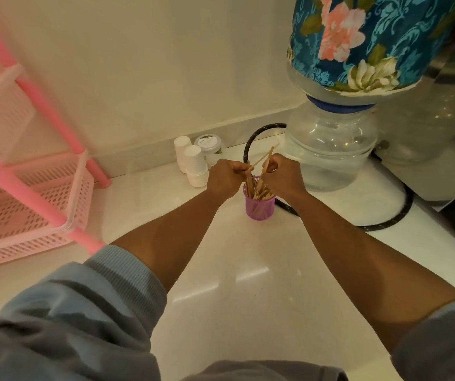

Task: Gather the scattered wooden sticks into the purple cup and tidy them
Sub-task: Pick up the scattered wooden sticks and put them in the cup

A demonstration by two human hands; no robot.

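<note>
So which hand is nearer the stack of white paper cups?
Left. The left hand sits right beside the white paper cups, pinching sticks over the purple cup. The right hand is on the cup's far side, nearer the water jug.

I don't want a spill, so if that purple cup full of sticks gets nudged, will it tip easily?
Probably fairly easily. The purple cup looks narrow and light, and the wooden sticks rise well above its rim, so it may be top-heavy. Both the left hand and right hand grip sticks, which could lever it over.
</note>
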